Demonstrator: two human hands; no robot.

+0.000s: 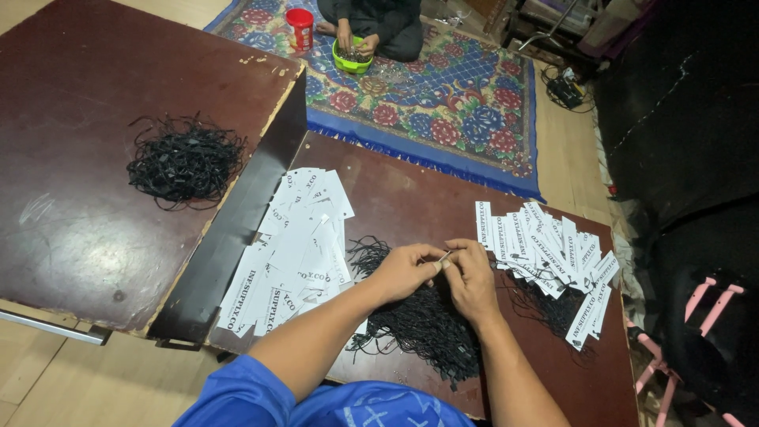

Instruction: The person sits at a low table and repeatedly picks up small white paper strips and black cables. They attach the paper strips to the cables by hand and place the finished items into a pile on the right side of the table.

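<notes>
- The person's left hand [405, 271] and right hand [472, 277] meet at the fingertips above a dark brown table [411, 198]; together they pinch something small and pale, too tiny to make out, though it sits right between thumb and forefinger of both hands.
- Fingers of both hands are drawn in narrow around that small piece; the exact grip of each finger is hard to read at this size.
- Under and just in front of the hands lies one loose bundle of black strings [427, 320], partly covered by both forearms, so its full spread is hidden.
- Two heaps of white paper tags show on this table: one left heap [292, 253] and one right heap [545, 249]. The single tags overlap too much to count.
- Black strings run out from under the right heap, so some tags there seem strung; how many cannot be told.
- A second table [71, 119] stands to the left, its near and left edges cut off by the frame; on it rests one other tangle of black cords [186, 162].
- The person's blue sleeves [245, 395] fill the bottom edge, cut off.
- Beyond, on a flowered blue rug [466, 103], another person sits, visible only from the chest down, with both hands in one green bowl [350, 59]; one red cup [300, 28] stands just beside it.
- The right side is dark; only pink bars [704, 304] of some object show.
</notes>
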